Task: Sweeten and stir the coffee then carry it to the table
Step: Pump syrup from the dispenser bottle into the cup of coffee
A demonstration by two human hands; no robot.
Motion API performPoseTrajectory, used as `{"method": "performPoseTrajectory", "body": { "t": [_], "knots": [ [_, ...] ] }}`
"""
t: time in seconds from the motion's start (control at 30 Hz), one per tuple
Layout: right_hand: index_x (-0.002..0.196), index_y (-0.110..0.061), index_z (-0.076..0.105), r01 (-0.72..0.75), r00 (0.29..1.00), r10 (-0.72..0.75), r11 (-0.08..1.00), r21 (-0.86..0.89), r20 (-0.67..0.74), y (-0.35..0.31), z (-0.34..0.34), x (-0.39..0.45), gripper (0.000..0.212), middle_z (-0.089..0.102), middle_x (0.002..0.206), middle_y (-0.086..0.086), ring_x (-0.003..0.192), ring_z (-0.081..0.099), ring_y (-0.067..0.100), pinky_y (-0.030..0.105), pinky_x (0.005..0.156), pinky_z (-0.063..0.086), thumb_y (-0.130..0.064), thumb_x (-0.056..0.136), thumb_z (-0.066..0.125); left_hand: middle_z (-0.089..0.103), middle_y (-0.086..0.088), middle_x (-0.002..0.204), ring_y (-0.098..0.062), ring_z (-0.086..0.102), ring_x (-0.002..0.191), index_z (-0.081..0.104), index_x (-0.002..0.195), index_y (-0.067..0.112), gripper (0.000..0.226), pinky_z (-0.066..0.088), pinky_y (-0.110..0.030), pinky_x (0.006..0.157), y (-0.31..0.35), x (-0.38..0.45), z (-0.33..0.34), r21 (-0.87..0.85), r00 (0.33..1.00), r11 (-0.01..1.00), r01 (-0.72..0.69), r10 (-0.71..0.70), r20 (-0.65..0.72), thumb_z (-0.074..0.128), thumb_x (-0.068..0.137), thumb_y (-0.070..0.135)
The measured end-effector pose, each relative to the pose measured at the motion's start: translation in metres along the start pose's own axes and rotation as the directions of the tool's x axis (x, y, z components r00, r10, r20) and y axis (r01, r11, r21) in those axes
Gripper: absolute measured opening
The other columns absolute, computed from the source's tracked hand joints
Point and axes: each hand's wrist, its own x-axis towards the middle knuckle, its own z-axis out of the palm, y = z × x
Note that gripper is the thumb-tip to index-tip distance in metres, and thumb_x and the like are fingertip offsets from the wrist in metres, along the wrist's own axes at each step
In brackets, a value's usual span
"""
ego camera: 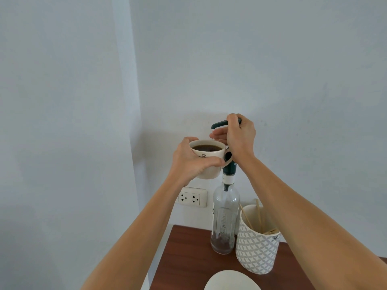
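Pale blue-grey walls meet in a corner behind a dark reddish-brown tabletop (188, 258), and both bare arms reach up and forward in front of them. One left hand (189, 162) is wrapped around a single white coffee cup (209, 162), thumb over the far rim and fingers curled across the near side below a small crown logo, so the cup is held in the air well above the tabletop. Dark coffee (207, 147) fills it close to the brim. Its handle points to the right, just beside the neck of the bottle. One right hand (238, 137) is closed over the dark green pump head (222, 123) of a tall clear glass syrup bottle (225, 218), the thumb on top and the fingers tucked beneath the spout. The spout's tip hangs just above the right edge of the cup. Only a little dark liquid sits at the bottom of the bottle, which stands upright on the tabletop. Just beside it on the right stands one white holder (256, 250) with a grey lattice pattern, carrying several thin wooden stir sticks (259, 216). One white saucer (230, 282) shows partly at the bottom edge. One white double wall socket (191, 197) sits on the wall below the cup.
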Motion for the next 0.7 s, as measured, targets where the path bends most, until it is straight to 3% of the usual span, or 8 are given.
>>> {"method": "performPoseTrajectory", "body": {
  "t": [0.43, 0.7],
  "knots": [
    [0.072, -0.003, 0.055, 0.009, 1.000, -0.009, 1.000, -0.021, 0.001, 0.0022, 0.0000, 0.0003, 0.023, 0.072, 0.064, 0.021, 0.056, 0.074, 0.034, 0.046, 0.060, 0.062, -0.015, 0.089, 0.045, 0.065, 0.005, 0.107, -0.013, 0.064, 0.097, 0.052, 0.117, 0.024, 0.086, 0.049, -0.025, 0.068, -0.0026, 0.0009, 0.0003, -0.013, 1.000, 1.000, -0.002, 0.002, 0.003, 0.092, 0.041, 0.033],
    [0.074, -0.002, 0.056, 0.014, 1.000, -0.014, 0.999, -0.041, 0.001, 0.0021, -0.0007, -0.0007, 0.023, 0.072, 0.065, 0.023, 0.056, 0.075, 0.034, 0.047, 0.060, 0.062, -0.015, 0.090, 0.045, 0.066, 0.004, 0.110, -0.016, 0.066, 0.099, 0.053, 0.117, 0.024, 0.093, 0.054, -0.029, 0.074, -0.0046, 0.0023, 0.0012, -0.003, 1.000, 1.000, -0.001, 0.001, -0.001, 0.090, 0.033, 0.041]
  ]
}}
